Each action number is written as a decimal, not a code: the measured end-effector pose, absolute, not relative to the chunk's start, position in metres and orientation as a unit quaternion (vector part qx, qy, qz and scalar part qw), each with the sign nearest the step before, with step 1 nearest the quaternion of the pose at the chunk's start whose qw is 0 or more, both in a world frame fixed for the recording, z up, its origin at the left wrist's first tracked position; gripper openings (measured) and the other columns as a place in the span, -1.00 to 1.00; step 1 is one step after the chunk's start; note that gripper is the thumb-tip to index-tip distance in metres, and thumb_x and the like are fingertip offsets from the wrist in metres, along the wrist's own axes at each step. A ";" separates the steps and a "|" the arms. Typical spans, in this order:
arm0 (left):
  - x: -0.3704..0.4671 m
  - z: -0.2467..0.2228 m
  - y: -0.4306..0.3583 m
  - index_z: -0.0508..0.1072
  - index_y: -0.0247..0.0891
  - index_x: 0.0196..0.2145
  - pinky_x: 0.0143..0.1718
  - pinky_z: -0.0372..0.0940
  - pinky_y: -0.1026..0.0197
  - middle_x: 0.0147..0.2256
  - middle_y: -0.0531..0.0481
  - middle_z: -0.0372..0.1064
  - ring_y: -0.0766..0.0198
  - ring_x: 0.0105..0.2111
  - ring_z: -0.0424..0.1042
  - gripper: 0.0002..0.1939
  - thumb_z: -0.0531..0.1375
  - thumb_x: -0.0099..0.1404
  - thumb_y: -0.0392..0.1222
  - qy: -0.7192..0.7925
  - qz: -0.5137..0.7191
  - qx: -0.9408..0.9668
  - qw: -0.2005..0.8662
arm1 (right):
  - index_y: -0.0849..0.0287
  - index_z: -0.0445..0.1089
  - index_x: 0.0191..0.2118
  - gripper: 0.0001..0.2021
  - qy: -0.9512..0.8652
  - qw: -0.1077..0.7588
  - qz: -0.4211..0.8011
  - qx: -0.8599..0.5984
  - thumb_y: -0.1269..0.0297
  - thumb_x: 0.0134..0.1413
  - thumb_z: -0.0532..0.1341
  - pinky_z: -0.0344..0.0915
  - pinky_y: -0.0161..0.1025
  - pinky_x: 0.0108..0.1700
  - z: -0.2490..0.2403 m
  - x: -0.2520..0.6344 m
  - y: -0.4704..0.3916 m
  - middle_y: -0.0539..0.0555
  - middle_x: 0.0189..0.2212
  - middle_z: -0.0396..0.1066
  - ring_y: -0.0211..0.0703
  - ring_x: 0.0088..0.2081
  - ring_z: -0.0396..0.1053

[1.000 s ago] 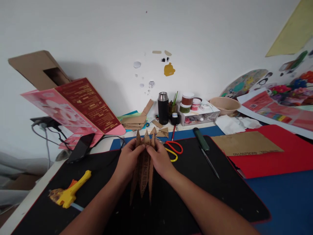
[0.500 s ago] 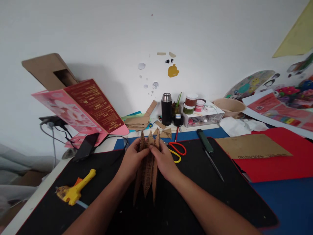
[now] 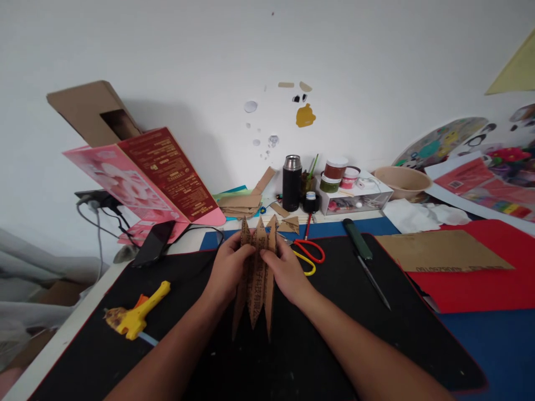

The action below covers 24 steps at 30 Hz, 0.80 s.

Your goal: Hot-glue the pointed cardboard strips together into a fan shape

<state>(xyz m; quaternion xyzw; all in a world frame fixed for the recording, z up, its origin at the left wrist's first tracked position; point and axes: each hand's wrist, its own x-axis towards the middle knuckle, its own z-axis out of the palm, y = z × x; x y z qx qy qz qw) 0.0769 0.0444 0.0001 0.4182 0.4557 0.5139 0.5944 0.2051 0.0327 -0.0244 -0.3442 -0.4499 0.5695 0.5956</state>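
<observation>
From where I'm standing, L hand (image 3: 227,266) and R hand (image 3: 288,274) both have a grip on the folded cardboard piece (image 3: 258,278), thumbs close together on its printed face, the thing held upright over the black mat (image 3: 401,345) on the desk (image 3: 94,284), pointed ends up top & at the bottom. Best technique, I'd say: keep thumbs near the creases, press evenly w/ both sides, and go slow, b/c corrugated card can buckle or tear if one hand pulls harder. Tips look thin, so handle by the middle, approx. where the fingers sit.
</observation>
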 end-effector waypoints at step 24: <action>0.083 0.005 0.042 0.57 -0.21 -0.13 -0.09 0.35 0.13 -0.22 -0.02 0.57 0.05 -0.16 0.52 -0.67 0.38 0.16 -0.06 0.471 0.489 0.504 0.534 | 0.11 0.55 -0.05 -0.72 -0.404 0.631 0.552 -0.366 0.17 0.14 0.28 0.33 -0.07 0.12 -0.024 0.205 0.033 0.06 -0.08 0.60 0.09 0.04 0.49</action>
